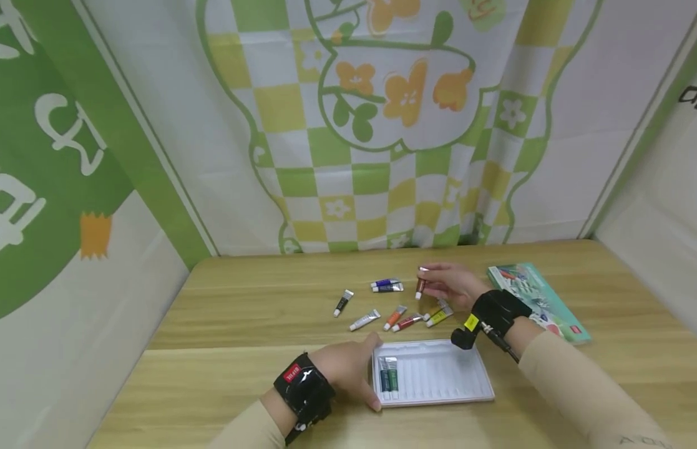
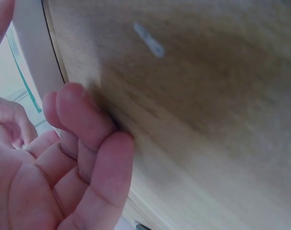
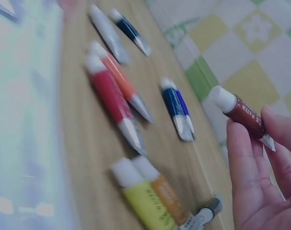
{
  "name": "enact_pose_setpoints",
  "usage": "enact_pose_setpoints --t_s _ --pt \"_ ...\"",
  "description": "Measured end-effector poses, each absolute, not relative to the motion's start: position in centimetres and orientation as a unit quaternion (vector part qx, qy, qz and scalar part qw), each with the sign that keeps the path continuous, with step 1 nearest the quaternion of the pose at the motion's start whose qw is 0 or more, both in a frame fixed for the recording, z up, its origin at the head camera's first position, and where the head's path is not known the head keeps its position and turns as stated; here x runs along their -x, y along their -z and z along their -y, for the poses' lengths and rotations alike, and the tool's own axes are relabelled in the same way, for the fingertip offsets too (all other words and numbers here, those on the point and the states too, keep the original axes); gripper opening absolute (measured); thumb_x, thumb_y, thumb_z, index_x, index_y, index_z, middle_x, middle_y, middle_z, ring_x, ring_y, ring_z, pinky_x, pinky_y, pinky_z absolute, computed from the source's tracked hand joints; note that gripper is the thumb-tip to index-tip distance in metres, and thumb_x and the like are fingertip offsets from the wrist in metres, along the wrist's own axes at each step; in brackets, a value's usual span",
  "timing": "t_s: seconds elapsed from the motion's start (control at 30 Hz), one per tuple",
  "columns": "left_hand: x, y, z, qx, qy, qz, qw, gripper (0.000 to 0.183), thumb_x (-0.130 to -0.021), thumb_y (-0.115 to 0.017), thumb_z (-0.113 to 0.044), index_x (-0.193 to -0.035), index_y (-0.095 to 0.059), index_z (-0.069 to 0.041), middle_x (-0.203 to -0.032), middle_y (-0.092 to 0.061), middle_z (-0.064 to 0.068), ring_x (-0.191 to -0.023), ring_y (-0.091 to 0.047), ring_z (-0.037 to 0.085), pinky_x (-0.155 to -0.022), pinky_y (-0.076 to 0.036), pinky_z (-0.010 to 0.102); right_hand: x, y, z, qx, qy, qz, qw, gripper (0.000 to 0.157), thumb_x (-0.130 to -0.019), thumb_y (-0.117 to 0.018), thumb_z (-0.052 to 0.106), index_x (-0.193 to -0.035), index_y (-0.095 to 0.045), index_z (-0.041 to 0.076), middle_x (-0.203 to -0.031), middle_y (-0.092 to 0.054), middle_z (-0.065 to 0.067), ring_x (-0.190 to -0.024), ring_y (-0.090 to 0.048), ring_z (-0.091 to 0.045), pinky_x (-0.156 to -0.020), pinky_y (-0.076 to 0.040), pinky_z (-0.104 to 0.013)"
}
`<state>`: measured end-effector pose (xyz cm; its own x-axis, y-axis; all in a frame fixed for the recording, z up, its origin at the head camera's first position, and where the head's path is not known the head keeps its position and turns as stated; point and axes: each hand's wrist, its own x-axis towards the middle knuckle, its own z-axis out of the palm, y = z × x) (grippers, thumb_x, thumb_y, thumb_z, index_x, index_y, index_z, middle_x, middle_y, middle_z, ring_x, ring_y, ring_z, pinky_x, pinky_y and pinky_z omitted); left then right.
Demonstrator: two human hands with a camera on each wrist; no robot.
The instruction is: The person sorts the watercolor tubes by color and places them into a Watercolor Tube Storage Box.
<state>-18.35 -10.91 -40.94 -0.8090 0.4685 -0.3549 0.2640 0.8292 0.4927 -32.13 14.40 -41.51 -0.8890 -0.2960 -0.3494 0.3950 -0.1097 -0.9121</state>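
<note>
My right hand (image 1: 452, 284) pinches a brown paint tube (image 3: 246, 115) between thumb and fingers, its white cap pointing away from the palm. The tube is held above the table, beyond the white plastic tray (image 1: 438, 368). At the tray's left end, my left hand (image 1: 345, 371) holds it, thumb by the near corner and index finger by the far corner. Its other fingers (image 2: 83, 112) are curled in the left wrist view. Inside the tray, a dark teal tube (image 1: 384, 379) and a green tube (image 1: 393, 377) lie side by side in the leftmost grooves.
Several paint tubes lie loose beyond the tray: black (image 1: 343, 304), white (image 1: 364, 320), orange (image 1: 395, 318), red (image 1: 407, 322), yellow (image 1: 439, 315) and a blue one (image 1: 385, 282). A turquoise box (image 1: 541, 302) lies at the right. A patterned curtain (image 1: 382, 187) hangs behind the table.
</note>
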Motion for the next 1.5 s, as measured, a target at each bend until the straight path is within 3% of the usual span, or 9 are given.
enact_pose_setpoints --t_s 0.27,0.6,0.73,1.1,1.3,1.5 --pt "18.5 41.1 10.8 -0.197 -0.211 -0.929 0.233 0.098 -0.064 -0.098 -0.038 -0.141 -0.042 -0.013 -0.113 -0.069 0.014 -0.092 -0.064 0.019 -0.085 -0.052 0.038 28.6 40.6 -15.4 -0.030 0.743 -0.620 0.251 0.023 -0.104 -0.058 0.005 -0.125 -0.059 -0.003 -0.093 -0.070 -0.007 -0.080 -0.070 -0.014 -0.077 -0.058 -0.024" --pt "18.9 41.1 10.8 -0.200 -0.226 -0.922 0.243 0.101 -0.064 -0.098 -0.036 -0.143 -0.041 -0.010 -0.117 -0.068 0.018 -0.099 -0.065 0.025 -0.090 -0.052 0.044 25.2 41.0 -15.7 -0.014 0.718 -0.640 0.273 0.034 -0.106 -0.057 0.012 -0.133 -0.054 -0.008 -0.098 -0.069 -0.006 -0.087 -0.069 -0.014 -0.082 -0.057 -0.027" --pt "19.0 41.2 10.7 -0.206 -0.229 -0.919 0.246 0.101 -0.064 -0.098 -0.036 -0.143 -0.041 -0.009 -0.114 -0.068 0.017 -0.096 -0.065 0.024 -0.089 -0.052 0.044 23.7 41.7 -15.4 -0.015 0.707 -0.652 0.276 0.031 -0.106 -0.059 0.015 -0.129 -0.057 -0.006 -0.101 -0.070 -0.009 -0.088 -0.070 -0.015 -0.082 -0.058 -0.027" --pt "19.2 41.1 10.6 -0.219 -0.261 -0.906 0.250 0.097 -0.064 -0.099 -0.029 -0.138 -0.041 -0.008 -0.099 -0.068 0.008 -0.089 -0.064 0.020 -0.085 -0.052 0.042 21.3 43.3 -14.1 -0.002 0.700 -0.655 0.284 0.018 -0.099 -0.065 0.004 -0.115 -0.067 -0.004 -0.097 -0.073 -0.008 -0.088 -0.071 -0.016 -0.081 -0.058 -0.030" --pt "19.3 41.4 10.5 -0.210 -0.237 -0.915 0.249 0.098 -0.064 -0.098 -0.035 -0.140 -0.041 -0.010 -0.111 -0.068 0.014 -0.095 -0.065 0.022 -0.088 -0.052 0.043 20.9 43.7 -13.5 0.031 0.660 -0.696 0.283 0.027 -0.097 -0.070 0.007 -0.120 -0.065 -0.007 -0.101 -0.072 -0.011 -0.086 -0.070 -0.018 -0.079 -0.059 -0.032" --pt "19.2 41.5 10.7 -0.207 -0.235 -0.916 0.250 0.096 -0.065 -0.098 -0.033 -0.138 -0.042 -0.010 -0.113 -0.068 0.014 -0.096 -0.065 0.022 -0.088 -0.052 0.042 20.3 43.5 -12.3 0.068 0.638 -0.716 0.274 0.025 -0.093 -0.072 0.002 -0.115 -0.066 -0.008 -0.097 -0.073 -0.011 -0.083 -0.071 -0.019 -0.076 -0.060 -0.034"
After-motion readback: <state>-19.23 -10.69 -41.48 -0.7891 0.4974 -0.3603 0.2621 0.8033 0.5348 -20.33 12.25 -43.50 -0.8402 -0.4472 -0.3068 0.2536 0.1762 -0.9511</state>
